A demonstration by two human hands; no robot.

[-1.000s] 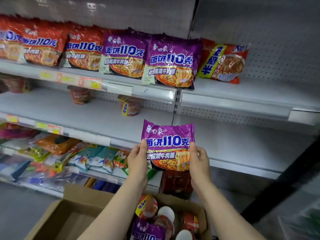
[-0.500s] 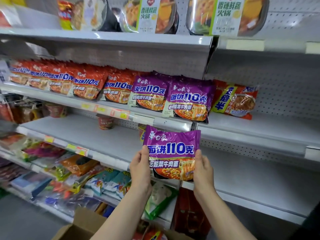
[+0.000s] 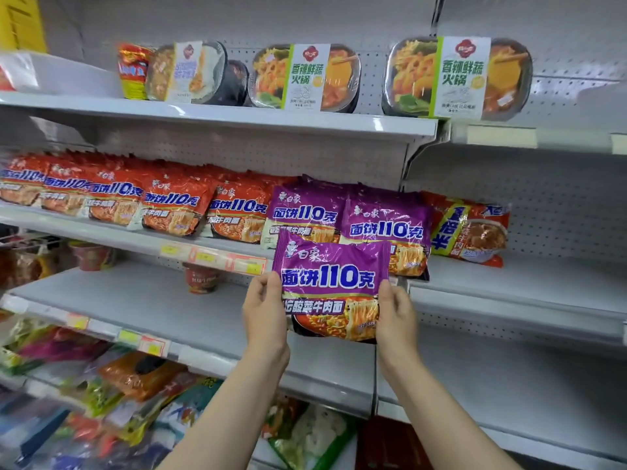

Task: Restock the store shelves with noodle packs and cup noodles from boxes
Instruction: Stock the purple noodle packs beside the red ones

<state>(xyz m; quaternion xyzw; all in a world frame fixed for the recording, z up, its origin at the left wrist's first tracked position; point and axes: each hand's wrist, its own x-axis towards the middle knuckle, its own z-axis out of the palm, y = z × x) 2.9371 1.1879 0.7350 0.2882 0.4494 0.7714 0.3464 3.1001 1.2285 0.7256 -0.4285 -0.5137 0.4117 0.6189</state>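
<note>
Purple noodle pack [image 3: 331, 286] is gripped at both edges by left hand [image 3: 264, 312] and right hand [image 3: 396, 313], ready for placing among matching purple packs [image 3: 353, 218] on the middle shelf [image 3: 509, 276].

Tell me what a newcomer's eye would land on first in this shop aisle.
First, the shiny purple plastic noodle pack held up at centre, the left hand and right hand gripping its side edges. Behind it, the row of red plastic noodle packs fills the middle white metal shelf, ending in two matching purple packs. Above stand black hotpot trays with green-and-white sleeves.
</note>
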